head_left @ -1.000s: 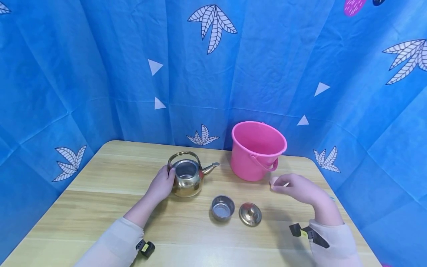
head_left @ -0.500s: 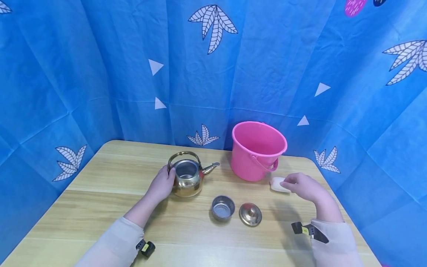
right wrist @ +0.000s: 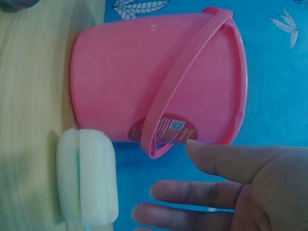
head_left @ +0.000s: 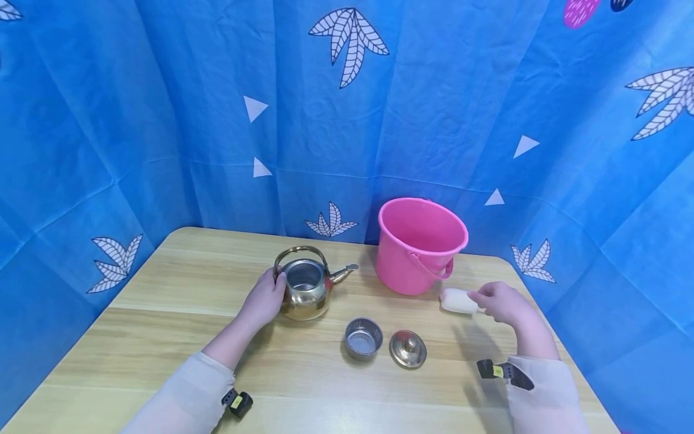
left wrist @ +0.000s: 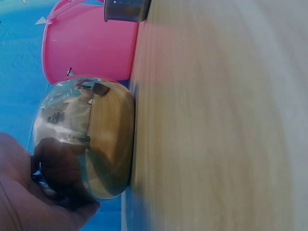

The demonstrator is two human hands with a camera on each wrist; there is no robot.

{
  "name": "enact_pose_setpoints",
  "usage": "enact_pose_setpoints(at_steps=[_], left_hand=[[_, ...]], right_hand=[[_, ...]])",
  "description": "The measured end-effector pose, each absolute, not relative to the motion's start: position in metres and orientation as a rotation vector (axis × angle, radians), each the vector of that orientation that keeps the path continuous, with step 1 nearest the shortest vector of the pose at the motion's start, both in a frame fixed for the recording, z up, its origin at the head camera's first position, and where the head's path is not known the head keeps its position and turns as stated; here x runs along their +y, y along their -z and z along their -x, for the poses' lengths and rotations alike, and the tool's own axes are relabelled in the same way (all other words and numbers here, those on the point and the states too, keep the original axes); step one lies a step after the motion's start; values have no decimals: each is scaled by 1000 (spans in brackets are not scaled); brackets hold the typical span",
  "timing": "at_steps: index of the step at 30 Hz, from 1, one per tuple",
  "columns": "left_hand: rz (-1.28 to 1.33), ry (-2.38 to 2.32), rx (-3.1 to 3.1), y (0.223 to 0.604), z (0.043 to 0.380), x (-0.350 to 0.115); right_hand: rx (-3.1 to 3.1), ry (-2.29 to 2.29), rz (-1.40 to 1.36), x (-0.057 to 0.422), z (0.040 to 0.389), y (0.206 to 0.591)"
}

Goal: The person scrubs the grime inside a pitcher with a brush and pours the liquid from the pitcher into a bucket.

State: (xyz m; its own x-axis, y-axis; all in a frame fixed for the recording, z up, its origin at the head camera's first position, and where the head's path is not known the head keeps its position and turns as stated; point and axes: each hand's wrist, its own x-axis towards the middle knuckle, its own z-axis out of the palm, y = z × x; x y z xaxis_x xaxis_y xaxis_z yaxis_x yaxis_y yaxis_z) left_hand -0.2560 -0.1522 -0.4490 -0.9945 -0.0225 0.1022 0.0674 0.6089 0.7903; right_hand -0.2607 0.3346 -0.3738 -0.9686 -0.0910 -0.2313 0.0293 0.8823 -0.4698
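In the head view my left hand (head_left: pixel 265 298) grips the near left side of a brass-coloured teapot (head_left: pixel 309 301), by the foot of its arched handle. The teapot is lidless and its spout points right. My right hand (head_left: pixel 501 303) hovers at the right end of a white sponge brush (head_left: pixel 458 301) lying on the table. The right wrist view shows the thumb and fingers of this hand (right wrist: pixel 269 185) straight and spread, apart from the sponge head (right wrist: pixel 94 175). Most of the brush's handle is hidden. A metal strainer cup (head_left: pixel 363 339) and the teapot lid (head_left: pixel 408 349) lie between the hands.
A pink bucket (head_left: pixel 406 265) with its handle hanging down stands at the back, just behind the sponge brush. Blue patterned curtain (head_left: pixel 217 120) surrounds the wooden table (head_left: pixel 162 337) at the back and sides.
My right hand has slid rightward off the sponge head toward its handle end, so more of the white sponge shows. My left hand and the teapot stay where they were.
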Motion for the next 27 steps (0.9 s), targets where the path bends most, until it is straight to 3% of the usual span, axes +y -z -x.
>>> enact_pose_setpoints(at_steps=[27], left_hand=[[40,1342,-2721,448,254,-151]], right_hand=[[2823,657,-298,364,270,393]])
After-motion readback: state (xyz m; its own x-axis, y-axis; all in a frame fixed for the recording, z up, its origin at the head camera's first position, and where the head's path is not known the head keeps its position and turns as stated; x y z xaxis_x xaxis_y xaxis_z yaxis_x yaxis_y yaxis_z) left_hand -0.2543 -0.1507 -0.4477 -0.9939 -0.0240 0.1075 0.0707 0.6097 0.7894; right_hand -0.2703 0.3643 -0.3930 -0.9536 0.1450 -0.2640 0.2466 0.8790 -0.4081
